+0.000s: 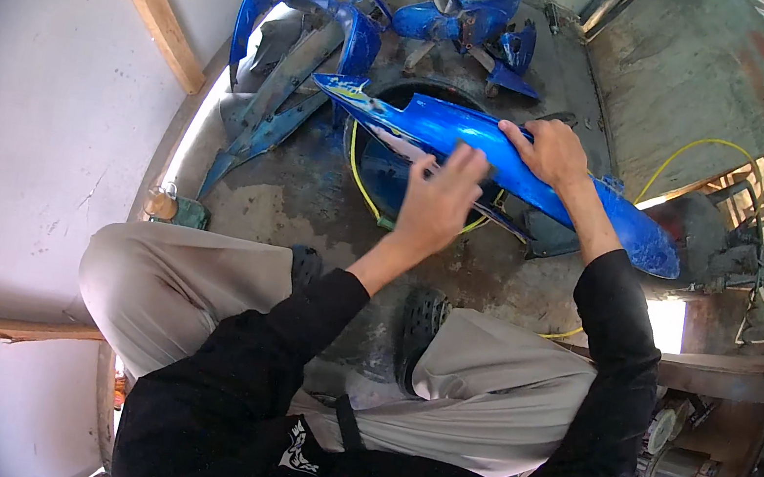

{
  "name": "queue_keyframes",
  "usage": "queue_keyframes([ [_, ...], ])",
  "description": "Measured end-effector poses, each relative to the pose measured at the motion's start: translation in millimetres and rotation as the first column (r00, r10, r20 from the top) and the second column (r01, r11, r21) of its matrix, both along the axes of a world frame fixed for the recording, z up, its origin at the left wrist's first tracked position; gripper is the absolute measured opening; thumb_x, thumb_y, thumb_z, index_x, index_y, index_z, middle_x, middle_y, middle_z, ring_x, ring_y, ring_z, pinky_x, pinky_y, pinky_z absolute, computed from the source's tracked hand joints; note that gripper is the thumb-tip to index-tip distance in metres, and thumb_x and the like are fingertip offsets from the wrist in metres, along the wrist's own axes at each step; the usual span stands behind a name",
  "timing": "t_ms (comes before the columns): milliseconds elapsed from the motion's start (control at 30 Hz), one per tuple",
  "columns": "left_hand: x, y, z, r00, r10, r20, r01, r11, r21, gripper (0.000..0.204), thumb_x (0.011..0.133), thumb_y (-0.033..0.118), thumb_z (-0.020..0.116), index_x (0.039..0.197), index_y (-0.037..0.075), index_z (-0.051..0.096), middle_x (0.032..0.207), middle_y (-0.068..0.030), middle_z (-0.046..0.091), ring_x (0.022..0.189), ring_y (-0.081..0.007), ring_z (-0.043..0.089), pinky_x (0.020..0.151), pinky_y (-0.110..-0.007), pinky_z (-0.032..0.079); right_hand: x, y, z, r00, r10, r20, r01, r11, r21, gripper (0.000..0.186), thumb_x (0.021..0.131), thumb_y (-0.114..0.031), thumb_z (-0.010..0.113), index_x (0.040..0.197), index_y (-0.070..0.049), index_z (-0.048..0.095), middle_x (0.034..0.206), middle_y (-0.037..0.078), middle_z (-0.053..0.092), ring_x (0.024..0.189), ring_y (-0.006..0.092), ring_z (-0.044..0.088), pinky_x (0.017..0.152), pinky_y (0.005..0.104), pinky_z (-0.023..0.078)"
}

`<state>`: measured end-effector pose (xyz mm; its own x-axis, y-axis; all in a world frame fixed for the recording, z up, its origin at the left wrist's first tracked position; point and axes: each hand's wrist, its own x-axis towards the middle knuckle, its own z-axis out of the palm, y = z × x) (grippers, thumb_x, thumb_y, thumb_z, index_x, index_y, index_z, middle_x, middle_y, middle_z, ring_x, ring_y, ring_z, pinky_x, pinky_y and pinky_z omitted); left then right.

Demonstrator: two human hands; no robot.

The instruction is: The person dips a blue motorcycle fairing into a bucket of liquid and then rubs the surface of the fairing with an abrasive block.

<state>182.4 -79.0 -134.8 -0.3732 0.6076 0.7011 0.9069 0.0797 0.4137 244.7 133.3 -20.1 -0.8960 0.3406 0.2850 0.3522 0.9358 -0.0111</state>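
A long, glossy blue motorcycle body panel [472,133] lies slantwise in front of me, over a dark round tub [387,84]. Bare, scraped patches show along its left end and lower edge. My right hand [553,153] grips the panel's upper edge, thumb on the blue face and fingers over the far side. Against the lower middle of the panel is my left hand [439,198], its fingers smeared by motion. A small dark patch shows at those fingertips, but I cannot make out whether it is something held.
More blue body panels [314,1] and several broken-looking blue pieces [474,20] lie beyond the tub. A yellow hose [359,181] curves around the tub. A glass jar [179,208] stands by the left wall. Cans [679,467] fill a shelf at lower right.
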Motion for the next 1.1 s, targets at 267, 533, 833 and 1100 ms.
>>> queue_keyframes([
  [267, -112.3, -35.6, -29.1, 0.897, 0.379, 0.226, -0.374, 0.925, -0.066, 0.039, 0.109, 0.019, 0.048, 0.144, 0.007, 0.061, 0.153, -0.0109, 0.059, 0.145, -0.0256, 0.052, 0.105, -0.054, 0.039, -3.9, -10.4, 5.5, 1.000, -0.001, -0.005, 0.001, 1.000, -0.018, 0.072, 0.100, -0.066, 0.056, 0.083, -0.001, 0.081, 0.084, 0.027, 0.074, 0.086, 0.0465, 0.072, 0.083, 0.0545, 0.057],
  [533, -4.5, -9.7, -1.7, 0.992, -0.100, 0.079, 0.101, 0.995, -0.004, 0.040, 0.107, 0.015, 0.054, 0.146, 0.009, 0.062, 0.156, -0.0091, 0.059, 0.150, -0.0241, 0.047, 0.112, -0.047, 0.033, -0.8, -3.1, 5.1, 0.999, -0.023, 0.041, 0.024, 1.000, -0.018, 0.073, 0.099, -0.067, 0.057, 0.082, -0.001, 0.080, 0.085, 0.028, 0.073, 0.086, 0.0468, 0.072, 0.083, 0.0548, 0.057],
  [833, -117.4, -36.5, -38.8, 0.912, 0.352, 0.213, -0.352, 0.935, -0.038, 0.043, 0.110, 0.019, 0.048, 0.150, 0.008, 0.056, 0.157, -0.0141, 0.055, 0.148, -0.0286, 0.048, 0.113, -0.054, 0.034, -8.0, -7.9, 4.2, 0.999, -0.023, 0.039, 0.024, 1.000, -0.007, 0.073, 0.099, -0.068, 0.056, 0.085, -0.001, 0.081, 0.086, 0.028, 0.073, 0.087, 0.0461, 0.072, 0.083, 0.0545, 0.057],
  [1100, -9.3, -8.1, -6.3, 0.993, -0.116, 0.036, 0.118, 0.992, -0.055, 0.048, 0.107, 0.018, 0.054, 0.154, 0.009, 0.053, 0.162, -0.0081, 0.052, 0.154, -0.0241, 0.042, 0.118, -0.051, 0.022, -3.0, -5.2, 7.3, 0.997, -0.032, 0.072, 0.035, 0.998, -0.044, 0.074, 0.099, -0.067, 0.057, 0.080, 0.000, 0.079, 0.085, 0.028, 0.073, 0.086, 0.0463, 0.072, 0.082, 0.0543, 0.057],
])
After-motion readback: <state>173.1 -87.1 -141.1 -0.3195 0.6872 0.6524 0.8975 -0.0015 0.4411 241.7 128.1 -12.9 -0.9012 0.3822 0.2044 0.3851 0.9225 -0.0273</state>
